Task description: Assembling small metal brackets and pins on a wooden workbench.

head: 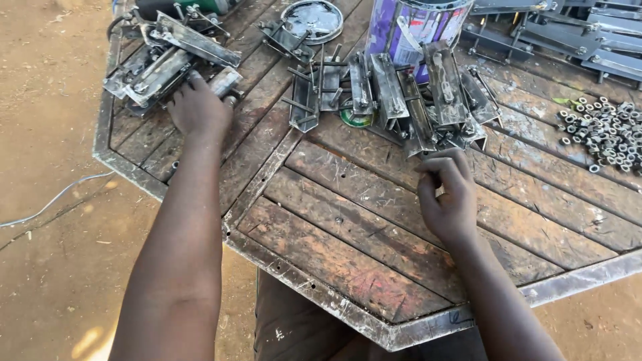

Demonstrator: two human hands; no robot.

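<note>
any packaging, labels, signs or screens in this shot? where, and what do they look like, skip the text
Tin can: top centre of the metal table, behind the pile of metal brackets; cylindrical, wrapped in a purple and white printed label.
Round lid: left of the can; silvery, smeared.
Small round disc: under the brackets; green and yellow, partly hidden.
No signs or screens.

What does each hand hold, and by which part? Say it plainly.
The left hand rests on a metal bracket at the pile's edge, gripping its near end. The right hand is curled shut around something small; what it is cannot be told.
</note>
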